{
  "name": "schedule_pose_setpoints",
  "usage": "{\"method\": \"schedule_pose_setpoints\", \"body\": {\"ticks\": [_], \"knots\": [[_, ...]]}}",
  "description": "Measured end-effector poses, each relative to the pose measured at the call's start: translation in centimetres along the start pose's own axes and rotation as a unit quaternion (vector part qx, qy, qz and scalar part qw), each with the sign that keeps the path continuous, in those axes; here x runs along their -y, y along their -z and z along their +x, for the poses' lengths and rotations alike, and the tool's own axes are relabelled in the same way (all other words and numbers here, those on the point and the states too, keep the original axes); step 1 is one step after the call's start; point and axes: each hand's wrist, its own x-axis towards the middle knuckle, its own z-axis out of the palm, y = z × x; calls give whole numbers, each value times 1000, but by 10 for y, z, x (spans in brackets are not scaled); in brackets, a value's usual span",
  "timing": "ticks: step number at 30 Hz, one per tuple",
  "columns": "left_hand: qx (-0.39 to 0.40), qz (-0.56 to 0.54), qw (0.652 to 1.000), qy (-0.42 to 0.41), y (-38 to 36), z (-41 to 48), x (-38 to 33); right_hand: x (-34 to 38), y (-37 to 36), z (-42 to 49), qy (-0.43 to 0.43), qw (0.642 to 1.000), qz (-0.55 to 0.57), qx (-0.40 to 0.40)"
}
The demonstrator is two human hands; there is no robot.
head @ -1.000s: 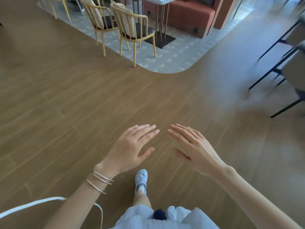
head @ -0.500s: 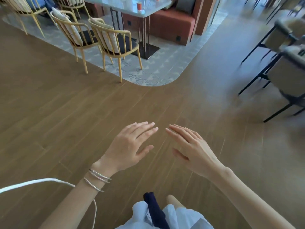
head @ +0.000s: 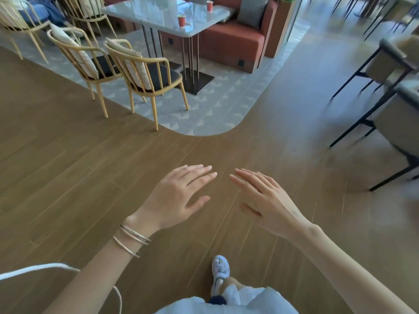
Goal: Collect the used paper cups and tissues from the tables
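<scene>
— Closer than before, the table (head: 147,12) shows more of its top; a white shoe (head: 220,267) steps forward.
— Hands?
— Left hand (head: 179,198) and right hand (head: 265,200) hover over the floor (head: 68,166), fingers straight, holding nothing.
— Cups?
— Red paper cup (head: 181,20) stands near the table's front edge, second cup (head: 210,6) farther back, both far from the hands.

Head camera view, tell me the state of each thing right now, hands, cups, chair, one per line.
Left hand: open, empty, over the floor.
Right hand: open, empty, over the floor.
Near orange paper cup: upright on the table, uncollected.
Far orange paper cup: upright on the same table.
Nearest wooden chair: upright, unoccupied, cushion against its back.
</scene>
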Motion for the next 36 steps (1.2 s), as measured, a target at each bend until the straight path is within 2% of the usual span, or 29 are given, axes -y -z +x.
{"method": "schedule_pose_setpoints", "body": {"ticks": [8, 16, 23, 32, 36], "knots": [[-9, -3, 1000, 22, -9, 115, 49, -108, 19, 97, 11, 1000, 0, -12], [15, -38, 998, 45, -43, 185, 115, -182, -13, 161, 5, 999, 4, 33], [31, -45, 998, 14, -53, 284, 216, -251, -33, 265, -22, 999, -3, 49], [31, -24, 999, -15, -24, 425, 348, -321, -30, 432, -39, 999, -4, -6], [43, -39, 998, -12, -29, 462, 387, -348, -41, 478, -47, 999, 6, 3]]}}
